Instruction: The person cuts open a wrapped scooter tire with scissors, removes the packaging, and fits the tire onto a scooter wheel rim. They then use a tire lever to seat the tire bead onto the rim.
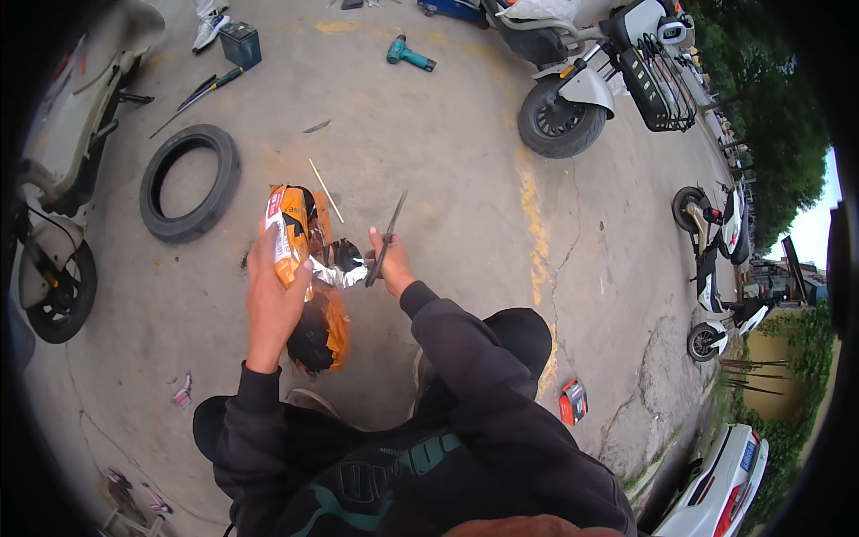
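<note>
Left grip [274,304] grasping an orange-wrapped bundle [291,234]; right grip [395,262] grasping a slim dark tool [390,231].
The bundle sits just right of the left grip, silver foil [347,268] between both grips.

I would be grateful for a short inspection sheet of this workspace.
Surface: cracked grey ground with a worn yellow line.
Work items: orange package, silver foil next to it, dark thin tool.
Clutter: tyre, drill, screwdriver-like tool, dark block, small red box.
Hands: left hand grips the orange package; right hand holds the dark thin tool.
Cables: nothing seen on the ground.
Surroundings: parked scooters, white car, another person's shoe.
</note>
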A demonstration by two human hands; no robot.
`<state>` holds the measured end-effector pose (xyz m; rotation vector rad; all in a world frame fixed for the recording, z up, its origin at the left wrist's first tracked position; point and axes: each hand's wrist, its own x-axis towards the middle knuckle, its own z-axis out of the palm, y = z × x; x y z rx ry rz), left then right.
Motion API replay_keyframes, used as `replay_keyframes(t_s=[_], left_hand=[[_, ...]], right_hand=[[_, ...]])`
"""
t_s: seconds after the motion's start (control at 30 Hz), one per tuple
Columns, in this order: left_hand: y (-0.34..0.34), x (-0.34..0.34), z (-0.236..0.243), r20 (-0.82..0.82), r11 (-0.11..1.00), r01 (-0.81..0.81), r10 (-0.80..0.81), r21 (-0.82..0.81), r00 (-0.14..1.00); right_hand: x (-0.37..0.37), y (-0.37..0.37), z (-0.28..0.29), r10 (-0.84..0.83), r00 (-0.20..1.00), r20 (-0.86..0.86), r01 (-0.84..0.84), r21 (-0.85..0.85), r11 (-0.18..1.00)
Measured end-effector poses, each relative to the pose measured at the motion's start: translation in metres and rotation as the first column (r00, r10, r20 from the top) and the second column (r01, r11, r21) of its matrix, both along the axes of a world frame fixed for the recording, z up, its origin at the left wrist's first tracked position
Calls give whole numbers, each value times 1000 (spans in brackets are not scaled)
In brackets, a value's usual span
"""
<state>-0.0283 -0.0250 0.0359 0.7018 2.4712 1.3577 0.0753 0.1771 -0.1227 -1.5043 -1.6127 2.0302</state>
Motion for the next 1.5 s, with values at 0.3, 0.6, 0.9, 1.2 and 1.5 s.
replay_keyframes(t_s=[0.3,0.6,0.9,1.2,1.5], left_hand=[[5,-45,-19,78,984,-177,177,0,981],[34,-58,-25,106,948,-311,317,-64,943],[46,-31,-23,68,963,-266,268,-37,961],[48,11,-31,101,964,-152,133,216,986],[-10,11,-33,703,640,-552,25,535,711]], right_hand=[[148,-84,-72,519,-13,854,-990,-84,112],[55,-231,-44,796,529,295,-737,625,257],[45,-103,92,786,-599,149,-800,-75,-595],[-35,-44,121,334,900,-280,-378,-122,918],[-45,-110,101,110,855,-507,-360,-426,830]])
